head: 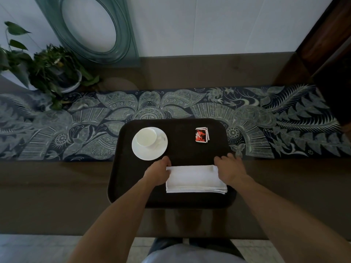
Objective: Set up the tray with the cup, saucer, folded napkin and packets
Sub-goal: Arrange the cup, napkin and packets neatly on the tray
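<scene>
Lying at 6 o'clock on the dark tray [133, 186], the folded napkin [195, 179] spans between both hands. Left hand [158, 174] covers its 9 o'clock end, fingers curled at the far corner; right hand [228, 170] rests at the 3 o'clock corner, fingers bent. Pinch or press: cannot tell. Cup [147, 137] on saucer [150, 153] at 10 o'clock; packets [201, 135] at 1 o'clock. Tray sits on the desk [57, 196].

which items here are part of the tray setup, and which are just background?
Job items:
tray
cup
saucer
folded napkin
packets
left hand and right hand, at the napkin's ends

Background:
patterned runner
potted plant
oval mirror
</scene>
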Tool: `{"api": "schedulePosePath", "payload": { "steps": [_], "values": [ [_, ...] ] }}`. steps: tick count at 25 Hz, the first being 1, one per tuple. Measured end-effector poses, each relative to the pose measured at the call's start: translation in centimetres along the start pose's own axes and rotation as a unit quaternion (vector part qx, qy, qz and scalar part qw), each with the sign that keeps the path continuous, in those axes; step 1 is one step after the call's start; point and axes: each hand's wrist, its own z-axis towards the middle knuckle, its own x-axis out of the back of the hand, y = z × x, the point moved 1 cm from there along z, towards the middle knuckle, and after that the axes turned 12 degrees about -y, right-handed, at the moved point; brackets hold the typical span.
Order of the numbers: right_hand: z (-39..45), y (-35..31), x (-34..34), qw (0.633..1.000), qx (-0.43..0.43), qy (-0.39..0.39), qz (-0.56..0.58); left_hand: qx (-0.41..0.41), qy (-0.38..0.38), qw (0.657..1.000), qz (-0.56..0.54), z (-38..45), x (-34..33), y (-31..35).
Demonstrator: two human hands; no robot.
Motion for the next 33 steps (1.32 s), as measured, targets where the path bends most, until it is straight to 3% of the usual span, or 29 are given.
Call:
{"api": "schedulePosePath", "payload": {
  "steps": [12, 25, 33],
  "values": [
    [1.1, -7.4, 1.2, 0.997, 0.016, -0.009, 0.074, 0.074, 0.081, 0.989, -0.102, -2.6, 2.3, -7.0],
    [1.3, -8.2, 0.3, 0.988, -0.041, 0.054, 0.138, 0.094, 0.151, 0.972, -0.151, -2.0, 2.3, -7.2],
    [1.9, -8.8, 0.0, 0.990, -0.058, 0.082, 0.099, 0.087, 0.188, 0.970, -0.127, -2.3, 2.2, -7.0]
  ]
}}
